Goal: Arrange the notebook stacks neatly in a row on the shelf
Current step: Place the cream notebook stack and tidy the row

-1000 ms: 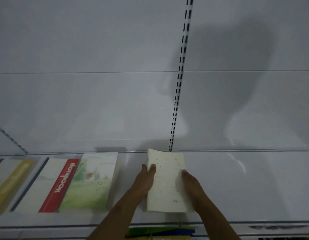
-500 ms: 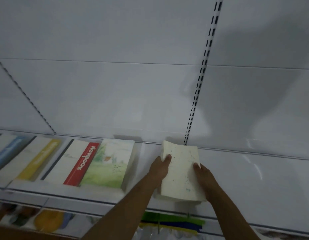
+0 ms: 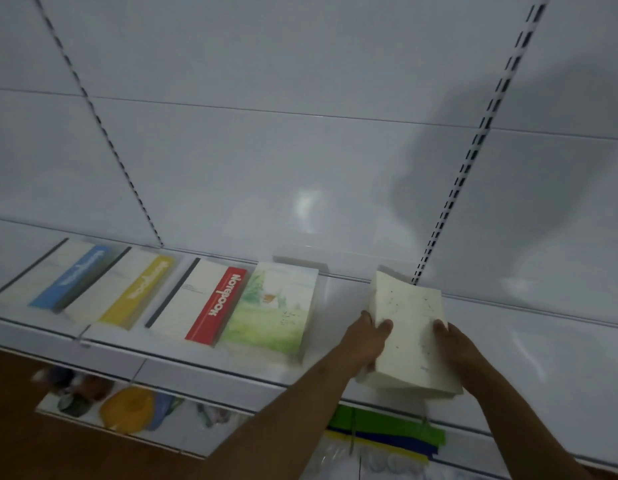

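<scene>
Both hands have swung the cream notebook stack (image 3: pixel 408 332) round since a second ago, so its near end now tilts off the shelf (image 3: pixel 543 344), front edge overhanging. Left hand (image 3: pixel 364 341) clasps its left side, thumb on the cover; right hand (image 3: pixel 456 348) clasps the right side. Left of this stack, with a gap between, lies the green landscape stack (image 3: pixel 276 310), then the red-spined stack (image 3: pixel 200 303), the yellow one (image 3: pixel 127 292) and the blue one (image 3: pixel 58 275), all flat in a row. Looks like four placed; this fifth needs closing up and squaring.
</scene>
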A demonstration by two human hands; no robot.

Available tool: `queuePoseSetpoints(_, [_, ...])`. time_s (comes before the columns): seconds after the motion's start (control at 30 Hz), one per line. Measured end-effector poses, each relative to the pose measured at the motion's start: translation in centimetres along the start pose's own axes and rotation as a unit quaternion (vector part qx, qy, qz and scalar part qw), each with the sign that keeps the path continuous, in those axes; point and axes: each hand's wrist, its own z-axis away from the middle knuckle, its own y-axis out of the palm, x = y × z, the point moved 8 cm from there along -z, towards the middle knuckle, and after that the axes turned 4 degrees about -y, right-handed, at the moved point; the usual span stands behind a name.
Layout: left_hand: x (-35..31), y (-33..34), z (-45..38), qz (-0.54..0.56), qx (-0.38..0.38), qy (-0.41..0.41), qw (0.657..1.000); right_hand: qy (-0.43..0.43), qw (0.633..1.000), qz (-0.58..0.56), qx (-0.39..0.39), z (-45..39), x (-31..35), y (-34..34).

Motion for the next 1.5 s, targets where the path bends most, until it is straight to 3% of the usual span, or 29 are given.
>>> queuePoseSetpoints(0.07, [-0.4,-1.0,0.8,-0.016,-0.007,0.018,1.0,0.02,0.999,-0.026,-0.033,0.6,0.1,-0.5])
queuePoseSetpoints(0.17, [-1.8,-4.6,2.3,-0.051,-0.049,0.074,0.995,0.015,0.984,0.032,-0.173,2.7,1.9,-2.5])
queuePoseSetpoints(0.23, [-2.9,-8.6,3.5,-0.061,-0.114,0.124,0.984,-0.025,0.963,0.085,-0.254,4.7,4.5,-2.3])
queuePoseSetpoints(0.33, [-3.1,-14.9,5.0,-0.038,-0.219,0.17,0.96,-0.111,0.941,0.089,-0.306,7.4,9.3,1.3])
queuePoseSetpoints(0.43, [-1.4,-21.1,6.1,-0.049,-0.316,0.172,0.932,-0.194,0.939,0.07,-0.276,9.5,13.7,7.3])
queuePoseSetpoints(0.5, [0.8,-24.0,5.4,-0.059,-0.324,0.127,0.936,-0.218,0.947,0.061,-0.228,10.0,15.6,11.5])
queuePoseSetpoints(0.57, [4.0,-24.7,3.9,-0.043,-0.261,0.046,0.963,-0.168,0.972,0.064,-0.152,9.1,15.2,15.6])
queuePoseSetpoints(0.63, [6.8,-23.9,3.2,-0.019,-0.187,-0.022,0.982,-0.065,0.996,0.033,-0.055,8.1,12.9,19.2])
queuePoseSetpoints(0.73, [8.6,-23.4,3.2,0.0,-0.167,-0.033,0.985,0.027,0.999,-0.031,0.02,7.5,9.7,22.3])
queuePoseSetpoints(1.0, [9.2,-23.5,2.9,-0.011,-0.173,-0.044,0.984,-0.004,1.0,-0.022,-0.013,5.9,9.0,23.4])
queuePoseSetpoints(1.17, [9.8,-24.0,4.0,0.037,-0.137,-0.048,0.989,0.035,0.998,-0.042,0.013,5.7,8.7,23.4])
queuePoseSetpoints(1.23, [9.4,-25.3,4.5,0.027,-0.147,-0.016,0.989,0.038,0.998,-0.043,-0.019,6.7,9.7,22.7])
queuePoseSetpoints(1.4, [7.6,-33.6,6.8,-0.023,-0.316,0.066,0.946,-0.156,0.967,0.024,-0.202,10.6,18.9,22.4])
queuePoseSetpoints(1.5, [9.6,-38.5,6.8,-0.099,-0.368,0.037,0.924,-0.228,0.964,0.038,-0.131,11.8,23.9,28.1])
